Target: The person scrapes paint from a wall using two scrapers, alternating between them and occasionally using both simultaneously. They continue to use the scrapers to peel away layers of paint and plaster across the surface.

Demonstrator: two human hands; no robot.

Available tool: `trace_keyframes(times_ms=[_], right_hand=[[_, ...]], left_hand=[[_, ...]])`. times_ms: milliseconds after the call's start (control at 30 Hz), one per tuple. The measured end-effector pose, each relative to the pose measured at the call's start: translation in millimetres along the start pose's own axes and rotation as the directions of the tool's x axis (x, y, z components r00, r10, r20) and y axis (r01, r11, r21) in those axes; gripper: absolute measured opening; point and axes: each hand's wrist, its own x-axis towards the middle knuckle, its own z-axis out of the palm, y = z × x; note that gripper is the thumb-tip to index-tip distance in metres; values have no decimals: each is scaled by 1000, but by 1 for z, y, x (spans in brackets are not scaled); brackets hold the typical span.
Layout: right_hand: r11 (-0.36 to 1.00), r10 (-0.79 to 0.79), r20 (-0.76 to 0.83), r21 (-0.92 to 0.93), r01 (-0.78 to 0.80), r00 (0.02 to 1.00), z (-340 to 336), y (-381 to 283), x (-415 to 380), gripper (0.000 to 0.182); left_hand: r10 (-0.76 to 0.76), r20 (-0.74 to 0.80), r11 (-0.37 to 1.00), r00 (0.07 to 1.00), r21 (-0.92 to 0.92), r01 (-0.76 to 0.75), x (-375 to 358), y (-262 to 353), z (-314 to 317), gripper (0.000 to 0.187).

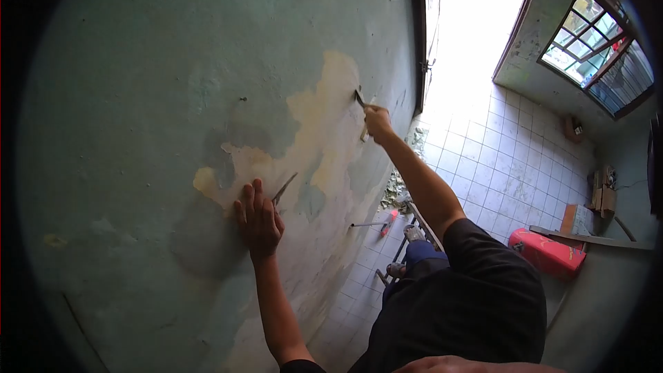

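In the head view, my right hand (pixel 377 124) is closed around the handle of a scraper (pixel 358 99). Its dark blade meets the wall at the edge of a bare, pale patch (pixel 314 121). My left hand (pixel 260 221) rests lower and to the left on the wall (pixel 152 124), its fingers stretched upward over another pale area. From between its thumb and forefinger sticks a thin grey blade-like strip (pixel 285 188); its other end is hidden by the hand. Around the patches, green paint still covers the wall.
Paint flakes (pixel 395 190) lie on the tiled floor (pixel 483 145) along the wall. Below me are a metal ladder (pixel 425 226) and a red-handled tool (pixel 389 224). A pink box (pixel 549 252) stands at the right. The wall has nails (pixel 242 99), and a bright doorway (pixel 469 27) opens beyond.
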Motion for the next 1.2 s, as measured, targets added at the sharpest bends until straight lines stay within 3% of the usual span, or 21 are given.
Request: trace_keyframes(times_ms=[67, 100, 200, 267, 333, 400, 500, 567, 600, 700, 767, 867, 900, 1000, 1100, 1133, 1200], right_hand=[[992, 96, -29, 88, -93, 995, -6, 14, 43, 41], [999, 50, -6, -6, -50, 999, -5, 17, 44, 32], [1000, 1, 10, 28, -1, 1000, 0, 4, -6, 19], [1000, 22, 17, 9, -22, 1000, 8, 6, 0, 19], [1000, 23, -82, -10, -24, 996, 10, 9, 32, 34], [998, 59, -40, 10, -58, 997, 5, 10, 31, 33], [997, -59, -98, -59, 53, 993, 12, 5, 13, 31], [952, -257, -65, -188, 241, 964, 8, 16, 28, 31], [986, -70, -126, -158, 50, 990, 4, -15, 13, 29], [988, -79, -68, -138, 69, 995, 5, -22, 8, 28], [999, -42, -52, -8, 41, 998, 7, -11, -3, 24], [992, -34, -99, -121, 22, 994, 0, -13, 38, 28], [998, -16, -81, -70, 10, 997, -1, -4, 61, 27], [999, -36, -48, 3, 36, 998, 8, -38, -3, 17], [994, -88, -4, -62, 88, 996, -4, -13, 46, 18], [999, -21, 30, -36, 22, 999, -8, -24, 47, 21], [996, -67, 2, -57, 67, 998, -7, -27, 35, 18]], left_hand=[[4, -4, 1000, 1000, 9, -4, 1, 0, 1, 14], [20, -16, 1000, 1000, 21, -20, 1, -1, 1, 14], [-8, 26, 1000, 1000, -11, 8, -1, -1, -1, 11], [-5, 17, 1000, 1000, -8, 6, 1, -3, -1, 11], [6, 25, 1000, 1000, -22, -6, -1, 2, -4, 10], [7, 6, 1000, 1000, -1, -7, 3, 0, -4, 10], [-19, 12, 1000, 1000, -2, 19, 0, 1, -2, 9], [-6, 19, 1000, 1000, 12, 5, 7, -3, -3, 9], [19, 27, 1000, 999, 14, -19, 4, -1, -7, 9], [-2, 2, 1000, 1000, 3, 2, 1, 0, -1, 10], [-1, -1, 1000, 1000, -5, 1, 2, -1, -3, 10], [3, 16, 1000, 1000, -22, -3, 0, 2, -6, 10], [9, 5, 1000, 1000, -17, -9, 4, 0, -6, 10], [-17, 11, 1000, 1000, -22, 18, 2, 2, -4, 10], [0, 38, 1000, 999, 19, 0, 4, 1, -7, 11], [-1, 34, 1000, 999, 23, 0, 4, 1, -7, 11], [-6, 4, 1000, 1000, 3, 6, 4, 1, -4, 11]])
